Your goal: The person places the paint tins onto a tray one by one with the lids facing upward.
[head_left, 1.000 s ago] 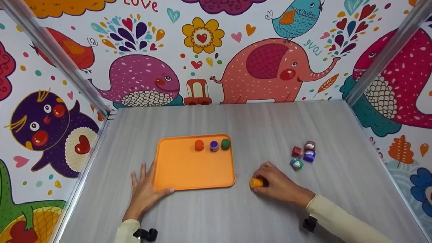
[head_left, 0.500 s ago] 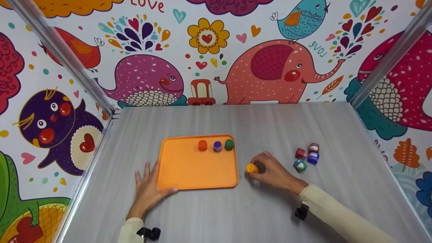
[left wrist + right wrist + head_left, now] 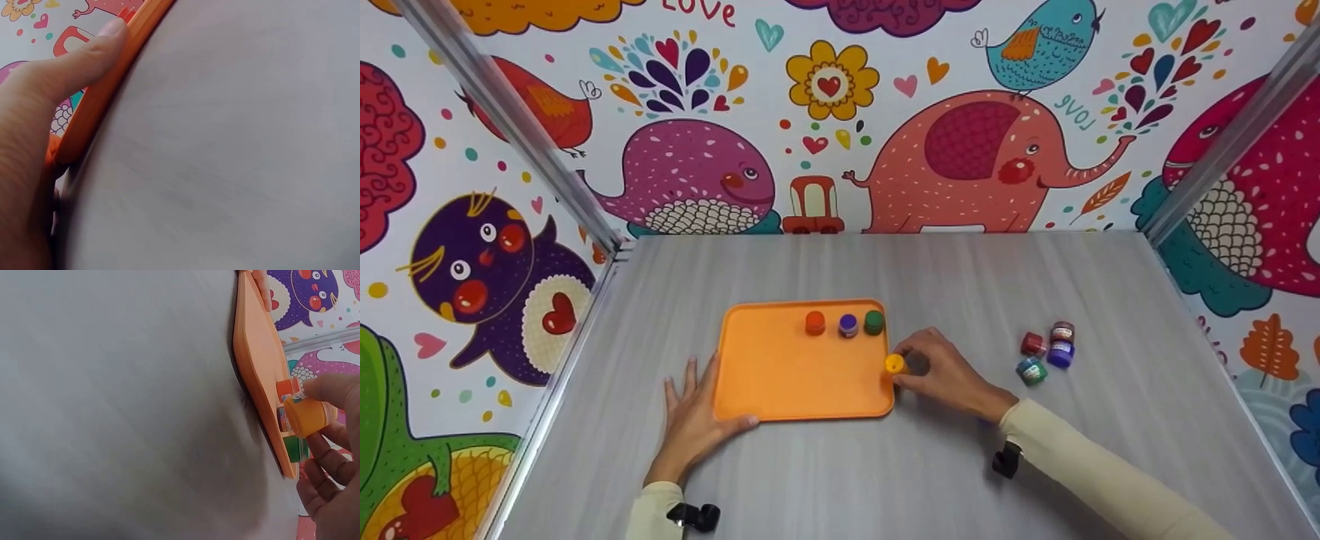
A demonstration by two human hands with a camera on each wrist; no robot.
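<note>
A small paint jar with a yellow-orange lid point(image 3: 894, 364) is pinched between the thumb and fingers of my right hand point(image 3: 949, 375), at the right rim of the orange tray point(image 3: 802, 375). In the right wrist view the yellow paint jar point(image 3: 308, 416) is held tilted, above the tray's far right part. My left hand point(image 3: 697, 420) rests at the tray's front left corner, thumb over the front rim and fingers spread fairly straight along the left side. On the tray's back right stand an orange jar point(image 3: 815, 323), a purple jar point(image 3: 848, 325) and a green jar point(image 3: 874, 322).
To the right on the grey table point(image 3: 960, 285) lies a cluster of jars: a red jar point(image 3: 1033, 344), a brown jar point(image 3: 1063, 331), a blue jar point(image 3: 1061, 353) and a teal-green jar point(image 3: 1032, 370). Printed walls point(image 3: 810, 150) and metal posts point(image 3: 540, 165) enclose the table.
My right hand has carried the yellow paint jar left and away from me, from the table to the tray's right rim. The left hand and tray stay in place; the head view shifts slightly.
</note>
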